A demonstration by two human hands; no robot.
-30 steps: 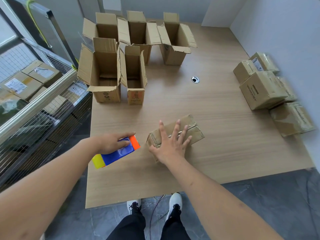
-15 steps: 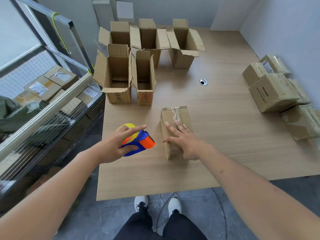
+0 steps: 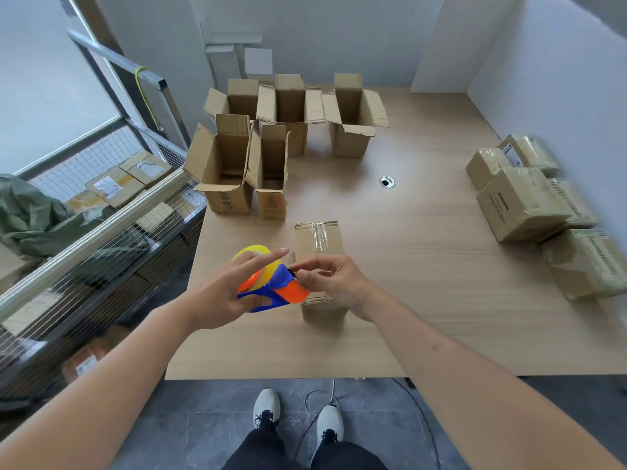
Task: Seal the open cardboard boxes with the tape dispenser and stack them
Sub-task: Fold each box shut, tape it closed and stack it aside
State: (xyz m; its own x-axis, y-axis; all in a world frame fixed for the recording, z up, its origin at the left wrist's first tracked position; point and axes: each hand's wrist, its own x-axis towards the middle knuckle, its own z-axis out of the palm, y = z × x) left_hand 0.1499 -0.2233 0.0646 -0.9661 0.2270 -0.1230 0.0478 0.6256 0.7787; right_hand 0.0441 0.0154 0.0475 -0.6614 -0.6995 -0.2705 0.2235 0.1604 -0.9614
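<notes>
Fingers of the left hand [image 3: 220, 296] grip a tape dispenser [image 3: 271, 286]; the right hand [image 3: 334, 279] pinches its front end. Both hover over a closed box [image 3: 319, 245] on the table [image 3: 424, 283], with open boxes [image 3: 268, 154] at eleven o'clock.

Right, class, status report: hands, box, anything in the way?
Left hand holds tape dispenser. Right hand pinches at its front end. Closed box beneath. Nothing blocking.

Near end of closed box [image 3: 318, 244] behind hands, apparently.
</notes>
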